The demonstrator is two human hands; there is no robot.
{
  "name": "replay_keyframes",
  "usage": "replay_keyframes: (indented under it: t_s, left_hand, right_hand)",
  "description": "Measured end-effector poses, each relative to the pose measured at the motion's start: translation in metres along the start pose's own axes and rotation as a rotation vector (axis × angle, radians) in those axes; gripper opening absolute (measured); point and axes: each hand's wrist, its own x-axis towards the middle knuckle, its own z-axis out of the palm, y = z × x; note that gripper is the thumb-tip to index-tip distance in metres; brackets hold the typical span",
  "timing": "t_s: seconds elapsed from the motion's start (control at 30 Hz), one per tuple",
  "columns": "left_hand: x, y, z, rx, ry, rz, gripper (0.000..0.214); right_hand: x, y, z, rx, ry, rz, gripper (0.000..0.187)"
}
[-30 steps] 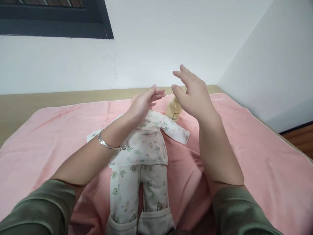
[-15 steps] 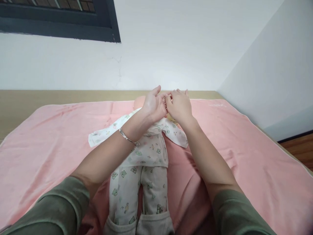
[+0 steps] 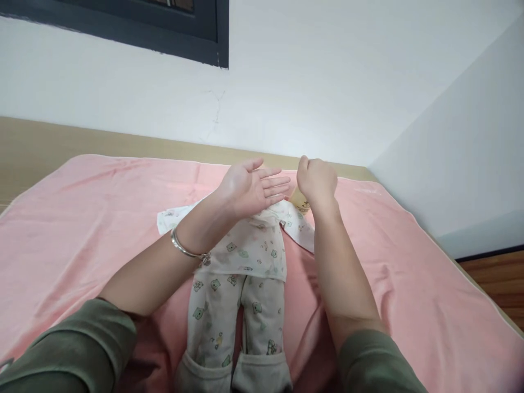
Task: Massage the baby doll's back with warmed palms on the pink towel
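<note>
Sleeves, two, green (image 3: 77, 344): rolled above each forearm, low in view.

Trousers, one pair (image 3: 216, 322): white, small printed figures, plain turned-up cuffs; laid lengthwise, legs toward the viewer.

Cloth, pink (image 3: 409, 305): creased; covers most of the desk (image 3: 102, 139), whose bare far edge shows as a pale wood strip along the wall.

Top, white (image 3: 254, 245): matching print; hem overlaps the trousers' waist; arms spread toward the cloth's left and right edges.

Bangle, silver (image 3: 186, 248): on the left wrist.

Left hand (image 3: 257, 188): above the top's neck end; palm up, fingers extended and released, holding nothing.

Right hand (image 3: 317, 179): back to view, fingers curled in, tips hidden; whether they grasp the bottle cannot be told.

Bottle, yellow (image 3: 301, 202): near the cloth's far edge, beside the top's right arm; upper part behind the right hand.

Wall, white (image 3: 286, 82); dark window frame (image 3: 196, 41), upper left.
</note>
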Motion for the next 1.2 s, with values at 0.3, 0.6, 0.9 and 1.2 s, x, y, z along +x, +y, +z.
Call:
replay_keyframes:
  t_s: [0.3, 0.6, 0.9, 1.2]
  left_hand:
    - [-0.032, 0.028, -0.01, -0.011, -0.047, 0.158, 0.067]
    - [-0.036, 0.026, -0.014, 0.018, -0.028, 0.276, 0.057]
    - [-0.055, -0.023, 0.028, 0.091, -0.026, 0.316, 0.044]
    - [-0.077, -0.008, 0.031, 0.29, 0.035, 0.625, 0.061]
  right_hand:
    - [0.004, -0.001, -0.002, 0.062, 0.003, 0.06, 0.052]
    - [0.001, 0.005, -0.012, 0.18, -0.015, 0.027, 0.032]
    - [-0.087, -0.063, -0.04, 0.437, 0.007, -0.341, 0.065]
    - [-0.172, -0.091, -0.076, 0.637, -0.248, -0.523, 0.077]
